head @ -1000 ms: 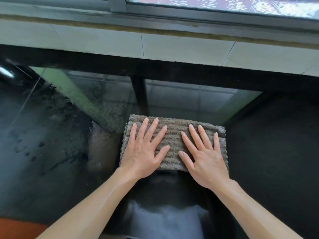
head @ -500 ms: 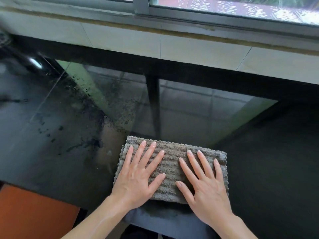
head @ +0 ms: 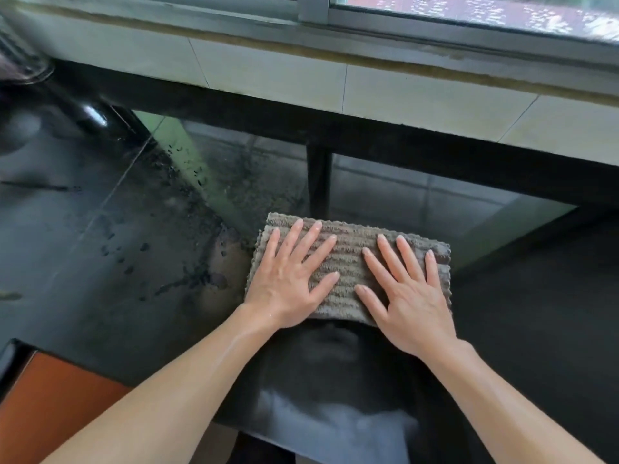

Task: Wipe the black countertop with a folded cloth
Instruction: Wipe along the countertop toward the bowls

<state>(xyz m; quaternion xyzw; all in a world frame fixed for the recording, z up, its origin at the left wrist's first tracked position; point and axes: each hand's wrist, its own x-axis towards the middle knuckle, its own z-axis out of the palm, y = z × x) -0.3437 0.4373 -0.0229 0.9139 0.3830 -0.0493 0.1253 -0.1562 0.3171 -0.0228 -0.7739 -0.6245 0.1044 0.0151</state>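
Near the front edge: the folded cloth (head: 348, 262) lies flat on the black surface (head: 100, 262), roughly centre in view, its long side running left to right.
Cloth: grey-brown with ribbed ridges across it, folded into a rectangle — the left border looks scalloped.
Left hand (head: 288, 283): laid palm-down on the left half of the cloth, fingers straight and spread, nothing gripped; the heel of the palm sits at the cloth's near-left corner.
Right hand (head: 408, 296): laid palm-down on the right half, fingers fanned out and unclenched, the heel of the palm reaching past the near edge of the cloth.
Hands together: side by side, apart, thumbs pointing toward each other over the middle of the cloth.
Forearms: bare, coming up from the bottom of the view and shiny, as if damp.
Surface left of the cloth: glossy, with dark droplets and smeared streaks (head: 187, 279) — it mirrors the window and wall.
Surface right of the cloth: dull and even in tone.
Behind: a pale tiled ledge (head: 268, 72) under a metal window frame (head: 315, 8).
Lower left: an orange panel (head: 50, 396) below the surface's edge.
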